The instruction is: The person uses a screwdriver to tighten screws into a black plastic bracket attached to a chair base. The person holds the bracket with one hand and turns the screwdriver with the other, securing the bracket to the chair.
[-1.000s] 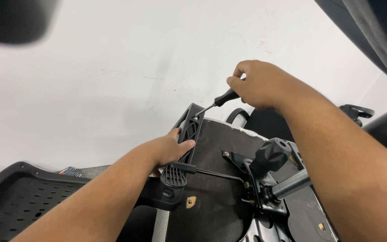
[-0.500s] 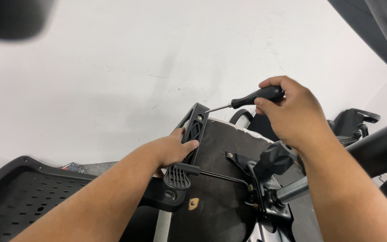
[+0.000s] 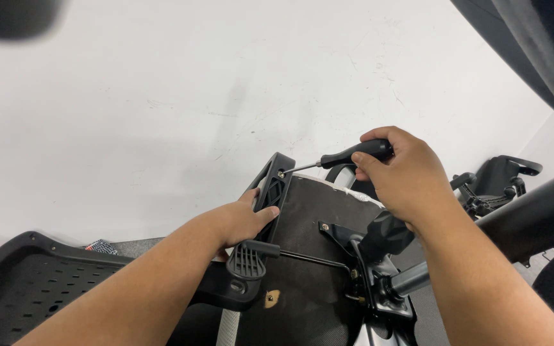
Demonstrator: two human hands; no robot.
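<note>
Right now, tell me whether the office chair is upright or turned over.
Turned over. The chair seat shows its underside, with the mechanism and lever paddle facing up.

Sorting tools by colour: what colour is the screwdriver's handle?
Black, seen in the head view: the screwdriver in the right hand.

Blurred dark shape (image 3: 11,16), top-left corner
</note>
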